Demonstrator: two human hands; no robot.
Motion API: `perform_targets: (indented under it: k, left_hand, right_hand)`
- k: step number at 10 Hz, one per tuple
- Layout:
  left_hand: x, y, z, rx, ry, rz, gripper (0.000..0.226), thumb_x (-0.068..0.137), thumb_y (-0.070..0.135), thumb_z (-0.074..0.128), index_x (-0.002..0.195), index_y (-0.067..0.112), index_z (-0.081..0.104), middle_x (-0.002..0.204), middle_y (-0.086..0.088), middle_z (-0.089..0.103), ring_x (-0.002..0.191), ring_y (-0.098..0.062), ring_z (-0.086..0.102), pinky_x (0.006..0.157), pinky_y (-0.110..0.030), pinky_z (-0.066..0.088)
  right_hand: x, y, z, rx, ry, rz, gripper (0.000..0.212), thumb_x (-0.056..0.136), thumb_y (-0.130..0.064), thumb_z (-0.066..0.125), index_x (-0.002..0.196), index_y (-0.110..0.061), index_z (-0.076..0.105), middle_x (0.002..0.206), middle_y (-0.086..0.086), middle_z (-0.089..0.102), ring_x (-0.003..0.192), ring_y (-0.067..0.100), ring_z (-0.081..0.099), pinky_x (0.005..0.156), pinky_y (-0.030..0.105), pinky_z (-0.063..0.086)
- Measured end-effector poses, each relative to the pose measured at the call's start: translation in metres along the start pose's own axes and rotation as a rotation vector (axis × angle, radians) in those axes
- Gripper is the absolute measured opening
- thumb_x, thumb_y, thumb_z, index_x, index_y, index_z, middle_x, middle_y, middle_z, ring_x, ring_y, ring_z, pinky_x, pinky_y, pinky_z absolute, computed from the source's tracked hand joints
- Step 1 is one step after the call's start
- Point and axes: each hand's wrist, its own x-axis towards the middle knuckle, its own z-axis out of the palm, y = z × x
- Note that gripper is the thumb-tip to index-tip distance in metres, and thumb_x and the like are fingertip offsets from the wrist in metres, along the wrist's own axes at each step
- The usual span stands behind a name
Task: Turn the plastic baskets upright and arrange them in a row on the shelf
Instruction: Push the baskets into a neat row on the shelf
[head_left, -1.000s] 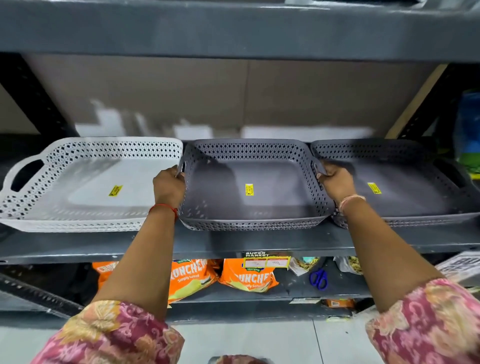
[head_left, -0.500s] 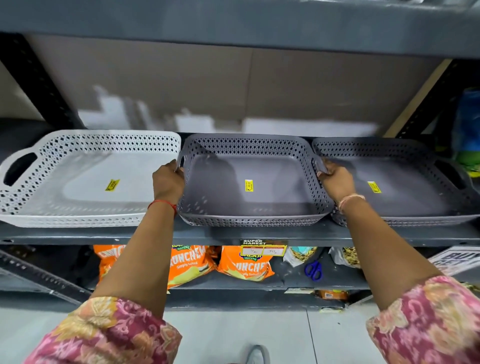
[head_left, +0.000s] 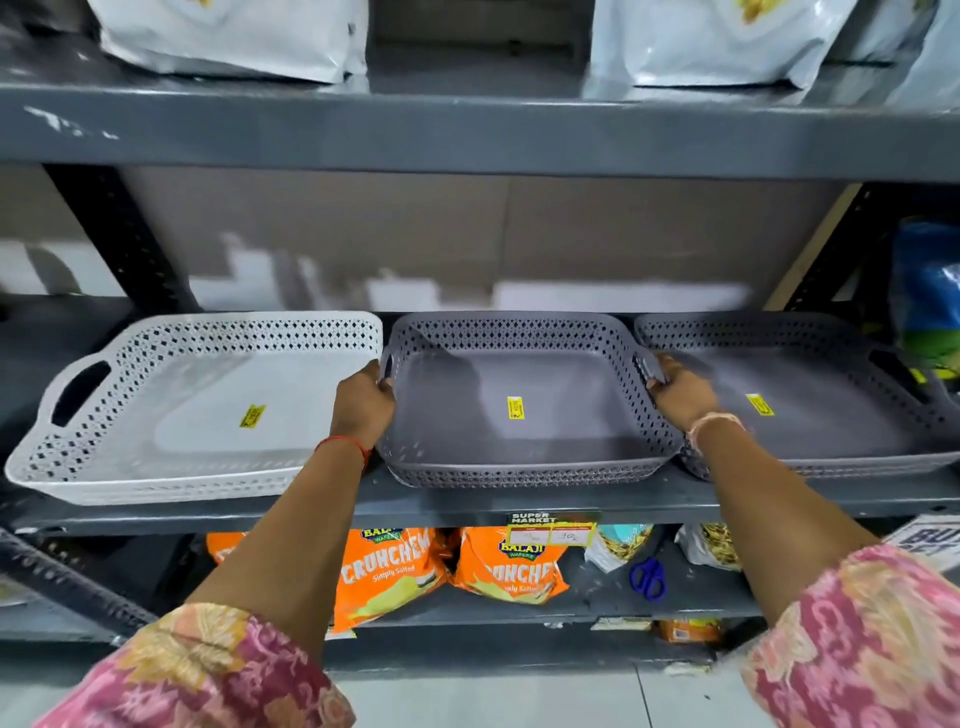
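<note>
Three shallow perforated plastic baskets stand upright side by side on the grey shelf (head_left: 467, 501). The white basket (head_left: 156, 478) is on the left, a grey basket (head_left: 519, 467) is in the middle, and another grey basket (head_left: 841, 462) is on the right. Each has a yellow sticker on its floor. My left hand (head_left: 363, 405) grips the middle basket's left handle. Its right handle is held by my right hand (head_left: 680, 389). The middle basket's rims touch its two neighbours.
White bags sit on the shelf above. Orange snack packets (head_left: 384, 566) and blue scissors (head_left: 647, 577) lie on the shelf below. A price label (head_left: 550, 530) hangs on the shelf edge. Black uprights frame the bay, with blue and green packs (head_left: 930, 306) at the far right.
My view has tilted upward, so the upper shelf with its white bags now shows. Both hands keep their hold on the middle basket, which has barely shifted.
</note>
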Motion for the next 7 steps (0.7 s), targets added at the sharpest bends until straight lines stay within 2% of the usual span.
perform_targets:
  k: [1,2,3,4,5,6,7]
  left_hand:
    - [-0.001,-0.004,0.001,0.009,-0.011,0.008,0.024,0.091,0.006,0.038,0.103,-0.006,0.054,0.105,-0.032,0.063,0.090,-0.039,0.056,0.069,-0.025,0.030]
    - [-0.002,-0.011,-0.002,0.026,-0.005,0.015,0.023,0.091,0.007,0.038,0.101,-0.006,0.054,0.103,-0.033,0.063,0.090,-0.040,0.056,0.068,-0.026,0.029]
    - [0.000,-0.017,-0.005,0.035,-0.049,-0.023,0.025,0.092,0.012,0.039,0.104,-0.005,0.052,0.104,-0.033,0.062,0.094,-0.042,0.057,0.070,-0.028,0.032]
    - [0.001,-0.017,-0.005,0.083,-0.110,-0.068,0.046,0.095,0.026,0.036,0.128,-0.005,0.038,0.130,-0.032,0.050,0.120,-0.043,0.047,0.092,-0.039,0.040]
    - [-0.021,0.004,-0.007,0.164,-0.019,0.035,0.055,0.096,0.029,0.031,0.140,-0.003,0.023,0.149,-0.024,0.030,0.139,-0.036,0.025,0.113,-0.043,0.026]
    - [-0.052,0.036,-0.010,0.150,0.115,0.427,0.058,0.096,0.041,0.020,0.137,0.003,0.034,0.146,-0.019,0.040,0.139,-0.031,0.031,0.114,-0.034,0.023]
    - [-0.077,0.083,-0.024,0.200,0.292,0.866,0.057,0.097,0.039,0.015,0.136,0.003,0.035,0.142,-0.016,0.044,0.139,-0.024,0.028,0.115,-0.027,0.011]
  right_hand:
    - [-0.005,0.004,0.008,0.033,0.018,0.018,0.055,0.092,-0.008,0.040,0.145,-0.018,0.026,0.130,0.025,0.055,0.069,0.025,0.057,0.065,0.030,0.050]
    - [-0.006,0.005,0.016,0.048,0.025,0.029,0.056,0.092,-0.009,0.041,0.145,-0.019,0.025,0.126,0.026,0.058,0.063,0.022,0.054,0.061,0.029,0.049]
    - [-0.009,-0.001,0.020,0.058,-0.006,0.033,0.056,0.093,-0.011,0.042,0.145,-0.016,0.023,0.127,0.028,0.056,0.074,0.026,0.059,0.069,0.033,0.052]
    - [-0.016,-0.010,0.026,-0.101,0.036,-0.047,0.061,0.094,-0.023,0.043,0.146,-0.009,0.013,0.147,0.026,0.034,0.125,0.039,0.046,0.107,0.045,0.040]
    - [-0.046,-0.024,0.029,-0.336,0.227,-0.286,0.067,0.094,-0.039,0.035,0.146,-0.003,0.013,0.155,0.021,0.018,0.144,0.033,0.017,0.120,0.042,0.015]
    - [-0.081,-0.050,0.030,-0.328,0.516,-0.582,0.068,0.092,-0.051,0.023,0.141,-0.004,0.027,0.151,0.019,0.030,0.143,0.030,0.021,0.119,0.037,0.007]
    - [-0.109,-0.086,0.015,-0.166,0.779,-0.849,0.064,0.092,-0.049,0.031,0.138,-0.005,0.031,0.148,0.015,0.036,0.144,0.022,0.014,0.119,0.033,0.006]
